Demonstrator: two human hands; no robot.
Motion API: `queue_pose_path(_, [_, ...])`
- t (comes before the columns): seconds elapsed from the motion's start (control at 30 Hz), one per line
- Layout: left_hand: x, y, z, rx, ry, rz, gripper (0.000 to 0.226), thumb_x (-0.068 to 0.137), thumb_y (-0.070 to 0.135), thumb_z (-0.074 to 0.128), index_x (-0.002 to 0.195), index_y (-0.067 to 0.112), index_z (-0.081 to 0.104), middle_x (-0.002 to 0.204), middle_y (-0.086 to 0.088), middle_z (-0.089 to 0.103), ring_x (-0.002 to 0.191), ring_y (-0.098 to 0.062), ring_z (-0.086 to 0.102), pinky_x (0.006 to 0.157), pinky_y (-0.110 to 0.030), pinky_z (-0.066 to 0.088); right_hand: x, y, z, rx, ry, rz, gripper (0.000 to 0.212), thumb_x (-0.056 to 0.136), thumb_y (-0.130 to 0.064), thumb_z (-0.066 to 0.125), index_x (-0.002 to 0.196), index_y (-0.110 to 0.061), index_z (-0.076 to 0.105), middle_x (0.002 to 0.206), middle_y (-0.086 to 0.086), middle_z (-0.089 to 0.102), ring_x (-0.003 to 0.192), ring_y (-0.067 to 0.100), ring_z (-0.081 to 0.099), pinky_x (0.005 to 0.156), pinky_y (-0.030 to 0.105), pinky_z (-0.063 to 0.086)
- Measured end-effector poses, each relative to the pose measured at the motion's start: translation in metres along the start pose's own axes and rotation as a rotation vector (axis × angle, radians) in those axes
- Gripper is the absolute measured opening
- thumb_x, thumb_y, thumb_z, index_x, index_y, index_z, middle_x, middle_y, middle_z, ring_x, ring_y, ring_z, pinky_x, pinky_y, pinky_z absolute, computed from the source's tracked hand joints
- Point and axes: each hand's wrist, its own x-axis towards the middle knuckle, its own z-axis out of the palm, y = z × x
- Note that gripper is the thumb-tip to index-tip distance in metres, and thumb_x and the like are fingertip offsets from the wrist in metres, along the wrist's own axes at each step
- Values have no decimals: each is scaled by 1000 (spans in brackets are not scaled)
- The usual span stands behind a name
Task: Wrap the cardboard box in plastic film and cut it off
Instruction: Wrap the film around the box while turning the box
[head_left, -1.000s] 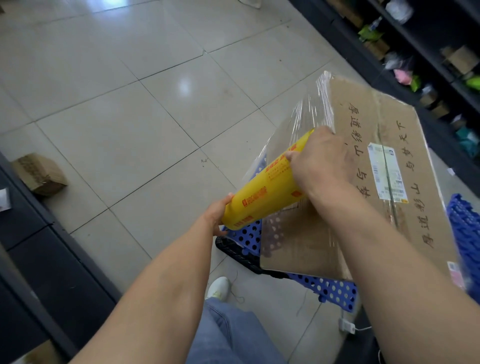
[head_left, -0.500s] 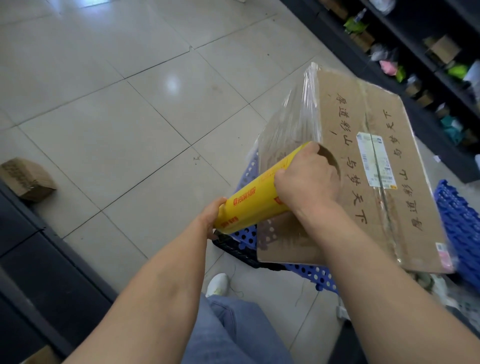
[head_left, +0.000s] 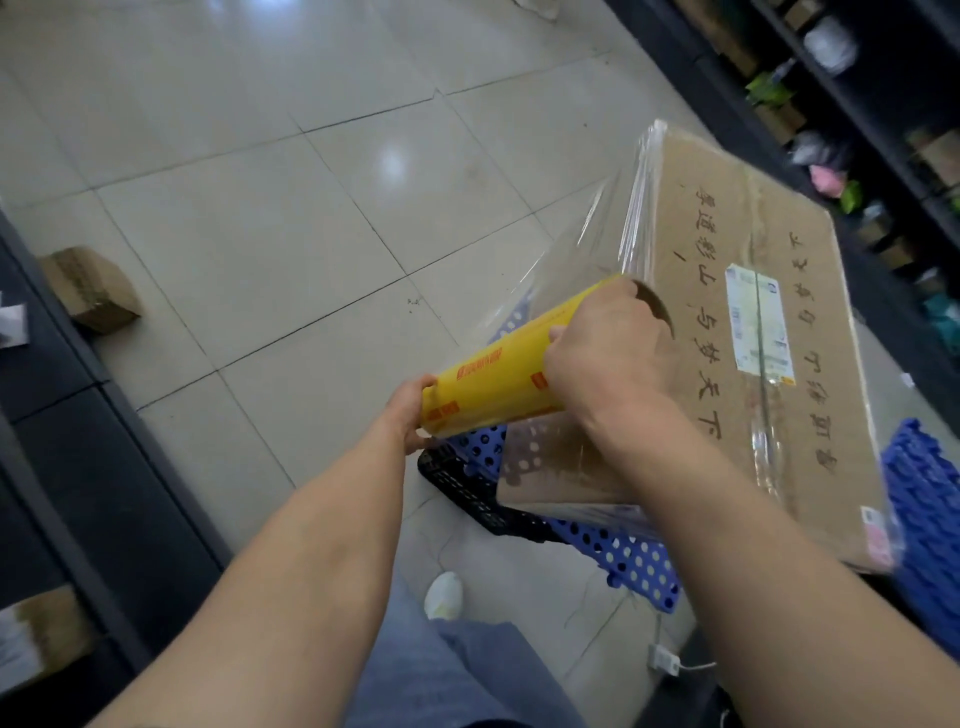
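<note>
The fingers of the right hand are curled over the far half of the yellow roll of film and grip it from above. The left hand holds the roll's near end, with the thumb on top and the other fingers tucked underneath. The roll lies slanted, its far end close against the side of the cardboard box. From the roll a clear sheet of plastic film stretches up to the box's far corner, where it bunches in shiny folds. The box rests on a blue plastic stand full of round holes, and its top carries a white label and handwritten characters. Around it is a tiled floor, with a small box lying at the left and dark shelves along the right
</note>
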Motion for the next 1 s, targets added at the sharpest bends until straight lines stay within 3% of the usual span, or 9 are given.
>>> queue_pose_path(0.07, [0, -2, 1, 34, 11, -2, 17, 92, 32, 50, 101, 17, 49, 89, -6, 52, 78, -19, 49, 62, -32, 40, 0, 5, -2, 14, -6, 3, 41, 93, -27, 56, 121, -1, 42, 120, 15, 58, 113, 34, 53, 71, 31, 28])
queue_pose_path(0.13, [0, -5, 0, 90, 18, -25, 31, 90, 39, 54, 111, 17, 51, 102, -8, 55, 94, -23, 51, 79, -39, 43, 1, 7, -4, 40, 13, -8, 46, 92, -33, 59, 121, -1, 43, 119, 15, 59, 112, 34, 54, 71, 32, 32])
queue_pose_path(0.2, [-2, -7, -1, 146, 29, -39, 39, 86, 47, 57, 114, 19, 52, 103, -6, 57, 103, -24, 51, 92, -44, 40, 0, 7, -5, 60, 28, -26, 45, 91, -33, 59, 119, -2, 43, 117, 15, 60, 111, 34, 55, 75, 34, 38])
queue_pose_path(0.37, [-2, -8, -4, 170, 17, -32, 40, 85, 52, 56, 110, 20, 55, 103, -6, 58, 98, -23, 53, 85, -43, 44, -15, 10, -5, -3, 30, -81, 29, 92, -15, 52, 116, -3, 41, 116, 15, 59, 110, 35, 55, 75, 33, 37])
queue_pose_path(0.5, [-6, -6, -3, 189, -16, -47, 28, 88, 48, 54, 84, 20, 55, 92, -5, 58, 83, -20, 54, 86, -43, 44, -17, 0, -9, -6, 67, -122, 29, 93, -16, 55, 115, -3, 43, 113, 13, 61, 107, 33, 57, 71, 31, 34])
queue_pose_path(0.63, [-7, 0, -10, 61, -1, -25, 20, 89, 36, 53, 97, 17, 51, 92, -7, 56, 82, -22, 52, 72, -45, 47, -29, -6, 0, 27, 50, -118, 24, 92, -13, 52, 111, -7, 39, 110, 12, 63, 106, 35, 58, 77, 37, 36])
queue_pose_path(0.77, [-3, 8, -15, 41, 29, 2, 16, 90, 29, 52, 100, 16, 50, 98, -11, 54, 82, -23, 50, 81, -46, 45, -31, -1, -2, 44, 1, -42, 26, 90, -14, 54, 111, -7, 40, 112, 13, 61, 107, 36, 56, 78, 36, 37])
queue_pose_path(0.9, [-3, 14, -13, 204, 20, -38, 32, 86, 36, 56, 111, 17, 51, 116, -10, 52, 103, -27, 48, 80, -44, 44, -25, -2, -10, 40, -40, 45, 30, 91, -18, 55, 116, -4, 49, 116, 12, 59, 108, 33, 55, 70, 31, 34])
queue_pose_path(1.0, [-4, 12, -7, 405, -13, -84, 27, 83, 42, 58, 96, 19, 53, 115, -7, 56, 96, -25, 50, 80, -36, 39, -24, -1, -13, 11, -37, 26, 27, 92, -26, 56, 110, -6, 59, 110, 10, 61, 101, 31, 58, 67, 30, 35])
